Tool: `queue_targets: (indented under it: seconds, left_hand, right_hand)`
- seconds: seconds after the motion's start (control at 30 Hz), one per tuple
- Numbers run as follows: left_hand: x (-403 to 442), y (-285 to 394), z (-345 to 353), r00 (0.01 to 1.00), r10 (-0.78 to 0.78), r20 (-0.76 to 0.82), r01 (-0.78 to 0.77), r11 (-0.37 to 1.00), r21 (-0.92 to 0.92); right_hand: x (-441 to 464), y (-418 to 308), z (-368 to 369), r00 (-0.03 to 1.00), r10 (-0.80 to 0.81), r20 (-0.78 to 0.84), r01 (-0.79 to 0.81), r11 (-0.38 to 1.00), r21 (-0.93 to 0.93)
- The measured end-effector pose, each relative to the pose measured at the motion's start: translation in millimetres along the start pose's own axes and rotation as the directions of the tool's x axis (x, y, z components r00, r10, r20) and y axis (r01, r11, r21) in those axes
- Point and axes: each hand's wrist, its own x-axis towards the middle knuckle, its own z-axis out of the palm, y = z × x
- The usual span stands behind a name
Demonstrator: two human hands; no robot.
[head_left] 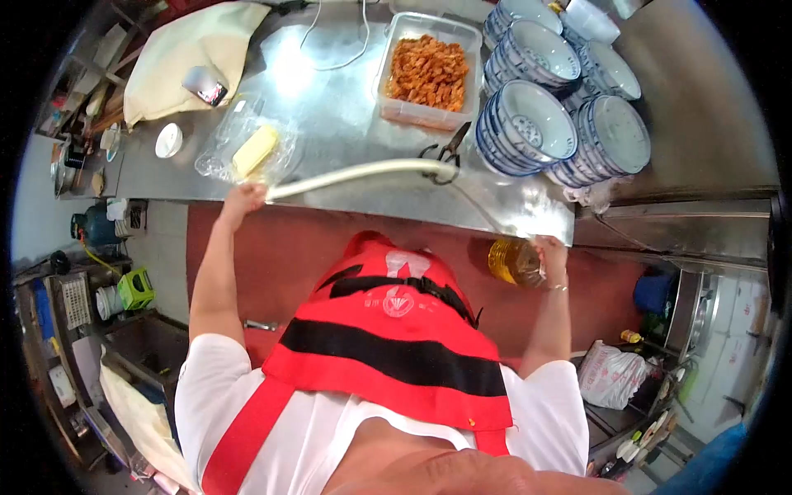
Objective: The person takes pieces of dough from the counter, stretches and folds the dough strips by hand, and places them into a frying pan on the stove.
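Note:
A long pale strip of dough is stretched in an arc over the front of the steel table. My left hand is closed on its left end at the table's edge. At the front right corner, my right hand is closed near the blurred, thinner right part of the strip; its exact grip is hard to make out. Black-handled scissors lie by the middle of the strip. A yellow block rests on clear plastic wrap, just behind my left hand.
A plastic tub of reddish-brown food stands at the back. Stacked blue-and-white bowls fill the right side. A small white cup and a beige cloth are at the left. A bottle of yellow oil stands below the right edge.

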Motion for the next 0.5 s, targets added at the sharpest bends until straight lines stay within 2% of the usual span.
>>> queue_targets:
  seconds: [0.03,0.07,0.13,0.17,0.3,0.33,0.4,0.47,0.5]
  left_hand:
    - [-5.8,6.4,11.2,1.000,-0.017,0.002,0.017,1.000,-0.011]
    - [-3.6,11.4,11.2,1.000,-0.023,0.001,0.023,1.000,-0.013]
    - [0.4,15.8,3.4,0.997,0.080,0.005,-0.080,0.997,0.000]
    - [-0.7,21.8,2.6,0.997,0.075,0.024,-0.076,0.995,0.064]
    - [2.3,30.3,2.0,0.998,0.064,0.001,-0.064,0.996,0.066]
    - [6.0,25.6,3.3,0.998,0.063,0.013,-0.064,0.995,0.071]
    - [11.2,15.7,10.8,0.996,0.074,0.042,-0.074,0.997,-0.019]
    - [15.9,7.9,25.3,0.992,0.075,0.102,-0.072,0.997,-0.026]
    - [20.0,2.1,34.5,0.996,0.056,0.072,-0.053,0.997,-0.048]
  right_hand:
    - [6.2,2.7,4.2,0.996,-0.083,-0.027,0.086,0.990,0.112]
    - [17.9,0.4,-4.8,0.997,-0.080,-0.022,0.082,0.991,0.108]
    - [29.0,-9.3,-29.6,0.985,-0.118,-0.125,0.125,0.991,0.051]
    - [32.8,-17.0,-39.0,0.988,-0.145,-0.055,0.151,0.979,0.140]
    - [36.2,-38.4,-61.9,0.995,-0.101,-0.008,0.101,0.974,0.205]
    - [38.1,-37.7,-71.7,0.992,-0.125,0.003,0.122,0.978,0.170]
    - [44.3,-34.7,-82.2,0.990,-0.100,-0.098,0.127,0.937,0.324]
    - [36.6,-45.9,-94.1,0.983,-0.113,-0.143,0.153,0.940,0.305]
    - [37.2,-48.5,-102.2,0.978,-0.111,-0.176,0.161,0.939,0.303]
